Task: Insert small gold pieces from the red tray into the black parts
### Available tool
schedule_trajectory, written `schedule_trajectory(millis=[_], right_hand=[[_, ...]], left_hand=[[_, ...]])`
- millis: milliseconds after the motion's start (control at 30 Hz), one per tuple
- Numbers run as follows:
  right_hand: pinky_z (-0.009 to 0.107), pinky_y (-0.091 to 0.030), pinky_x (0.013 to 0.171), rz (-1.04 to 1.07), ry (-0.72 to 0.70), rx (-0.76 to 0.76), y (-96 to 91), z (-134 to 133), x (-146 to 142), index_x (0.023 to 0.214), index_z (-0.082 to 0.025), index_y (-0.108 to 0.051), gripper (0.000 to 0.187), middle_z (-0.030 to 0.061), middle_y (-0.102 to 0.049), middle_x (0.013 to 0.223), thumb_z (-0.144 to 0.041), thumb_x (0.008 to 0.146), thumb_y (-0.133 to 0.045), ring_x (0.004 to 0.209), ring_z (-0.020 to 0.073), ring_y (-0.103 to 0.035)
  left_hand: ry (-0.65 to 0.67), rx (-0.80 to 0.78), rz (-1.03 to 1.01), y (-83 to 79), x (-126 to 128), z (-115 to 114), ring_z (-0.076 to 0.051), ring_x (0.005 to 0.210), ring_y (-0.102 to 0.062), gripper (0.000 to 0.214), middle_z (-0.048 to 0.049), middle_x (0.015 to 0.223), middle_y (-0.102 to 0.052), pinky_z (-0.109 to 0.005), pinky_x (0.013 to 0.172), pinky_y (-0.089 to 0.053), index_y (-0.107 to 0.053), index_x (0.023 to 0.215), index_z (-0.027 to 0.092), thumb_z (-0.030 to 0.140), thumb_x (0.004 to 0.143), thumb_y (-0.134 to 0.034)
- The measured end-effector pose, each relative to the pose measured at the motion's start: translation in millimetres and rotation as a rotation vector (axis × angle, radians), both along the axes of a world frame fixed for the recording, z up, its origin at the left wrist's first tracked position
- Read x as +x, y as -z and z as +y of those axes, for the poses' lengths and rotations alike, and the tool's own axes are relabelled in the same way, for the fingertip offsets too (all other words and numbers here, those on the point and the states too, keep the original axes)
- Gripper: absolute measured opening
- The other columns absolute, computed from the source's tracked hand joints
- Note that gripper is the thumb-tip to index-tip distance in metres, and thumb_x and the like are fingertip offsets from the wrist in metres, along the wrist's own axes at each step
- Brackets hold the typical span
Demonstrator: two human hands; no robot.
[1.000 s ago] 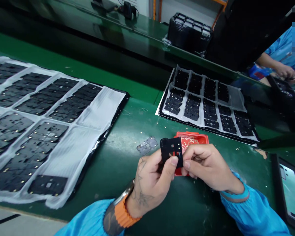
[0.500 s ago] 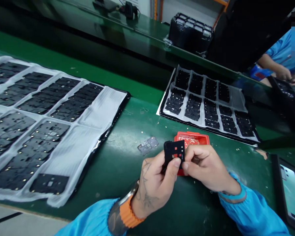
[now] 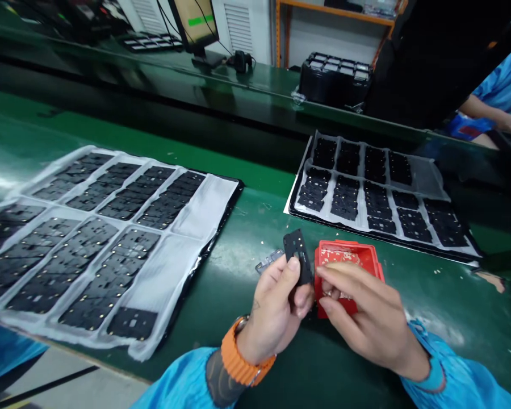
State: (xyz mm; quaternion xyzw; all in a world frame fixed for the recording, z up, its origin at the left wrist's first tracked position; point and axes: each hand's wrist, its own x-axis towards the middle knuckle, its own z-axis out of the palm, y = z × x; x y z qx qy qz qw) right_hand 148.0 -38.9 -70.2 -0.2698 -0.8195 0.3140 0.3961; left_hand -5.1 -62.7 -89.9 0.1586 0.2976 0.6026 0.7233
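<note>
My left hand (image 3: 276,309) is closed on a small flat black part (image 3: 298,257), held upright between thumb and fingers above the green bench. My right hand (image 3: 366,318) hovers just to its right over a small red tray (image 3: 349,258) of tiny pieces. Its fingers are curled, with the tips pinched near the tray; whatever they hold is too small to make out. A clear plastic piece (image 3: 269,260) lies on the bench behind my left hand.
A large sheet with rows of black parts (image 3: 111,227) lies at the left. A second tray of black parts (image 3: 378,193) sits at the back right. Stacked black trays (image 3: 334,76) stand on the far shelf. Another person's arm (image 3: 489,116) shows at the far right.
My right hand has let go of the black part and moved to the red tray. My left hand has turned the part edge-on. The view has tilted upward.
</note>
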Motion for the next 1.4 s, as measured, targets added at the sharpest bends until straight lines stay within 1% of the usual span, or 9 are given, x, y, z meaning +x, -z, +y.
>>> schedule_trajectory(millis=[100,200,633,867,933,1133,1267,1333,1400], right_hand=[[0.038,-0.049,0.101,-0.028,-0.001,0.132,5.0,-2,-3,0.146,-0.015,-0.051,0.043,0.0129,-0.057,0.128,-0.003,0.105,-0.050,0.114,0.0276,-0.057],[0.037,-0.046,0.105,-0.045,-0.003,0.185,8.5,-4,-4,0.152,-0.014,-0.044,0.047,0.0134,-0.054,0.132,-0.002,0.106,-0.048,0.119,0.0269,-0.054],[0.041,-0.054,0.086,0.051,0.007,0.174,20.7,-12,-15,0.149,-0.013,-0.049,0.048,0.0149,-0.056,0.126,0.003,0.104,-0.047,0.104,0.0292,-0.060],[0.041,-0.052,0.094,0.000,0.006,0.194,15.9,-8,-11,0.150,-0.016,-0.048,0.048,0.0124,-0.055,0.131,0.001,0.104,-0.046,0.113,0.0294,-0.057],[0.040,-0.052,0.097,0.001,0.009,0.120,15.5,-5,-8,0.148,-0.020,-0.050,0.046,0.0100,-0.056,0.132,-0.004,0.105,-0.048,0.114,0.0287,-0.057],[0.034,-0.056,0.089,0.176,0.064,-0.274,25.4,-3,-3,0.138,-0.031,-0.058,0.034,0.0060,-0.061,0.122,-0.018,0.107,-0.054,0.102,0.0246,-0.064],[0.036,-0.056,0.084,0.240,0.027,-0.456,25.8,-4,-3,0.129,-0.027,-0.062,0.021,0.0081,-0.063,0.113,-0.025,0.109,-0.057,0.096,0.0262,-0.065],[0.034,-0.056,0.075,0.268,-0.028,-0.567,22.6,-3,-5,0.116,-0.023,-0.065,0.011,0.0074,-0.065,0.100,-0.028,0.109,-0.057,0.085,0.0249,-0.067],[0.031,-0.053,0.067,0.301,-0.088,-0.643,19.0,-2,-7,0.101,-0.020,-0.063,0.016,0.0058,-0.065,0.088,-0.031,0.110,-0.057,0.075,0.0232,-0.066]], left_hand=[[-0.027,0.013,0.040,0.9,2,-2,-0.004,0.040,-0.033,0.041,0.0076,0.048,-0.042,-0.011,0.040,-0.032,-0.052,0.080,0.015,0.051,0.086,-0.072],[-0.066,0.008,0.134,4.5,4,-5,-0.005,0.039,-0.037,0.043,0.0071,0.047,-0.045,-0.012,0.040,-0.034,-0.053,0.082,0.015,0.054,0.086,-0.071],[-0.202,0.016,0.325,14.6,12,-14,-0.005,0.040,-0.039,0.041,0.0069,0.048,-0.045,-0.014,0.040,-0.036,-0.052,0.077,0.016,0.053,0.092,-0.063],[-0.201,0.019,0.364,14.3,7,-10,-0.006,0.040,-0.041,0.041,0.0063,0.048,-0.046,-0.014,0.041,-0.037,-0.052,0.076,0.016,0.053,0.092,-0.062],[-0.184,0.032,0.365,12.9,5,-9,-0.006,0.041,-0.042,0.041,0.0053,0.050,-0.049,-0.014,0.041,-0.037,-0.055,0.079,0.015,0.054,0.091,-0.063],[-0.144,0.095,0.478,8.6,3,-10,-0.007,0.043,-0.045,0.041,0.0034,0.051,-0.051,-0.015,0.043,-0.039,-0.060,0.088,0.013,0.053,0.094,-0.059],[-0.161,0.142,0.578,8.7,3,-13,-0.007,0.045,-0.048,0.039,0.0021,0.054,-0.054,-0.015,0.045,-0.042,-0.062,0.087,0.013,0.050,0.096,-0.057],[-0.173,0.165,0.620,8.6,3,-14,-0.008,0.047,-0.050,0.037,0.0015,0.055,-0.055,-0.015,0.046,-0.043,-0.061,0.084,0.014,0.048,0.097,-0.057],[-0.176,0.191,0.667,8.2,3,-14,-0.008,0.048,-0.052,0.036,0.0009,0.056,-0.056,-0.015,0.047,-0.044,-0.061,0.082,0.014,0.047,0.097,-0.057]])
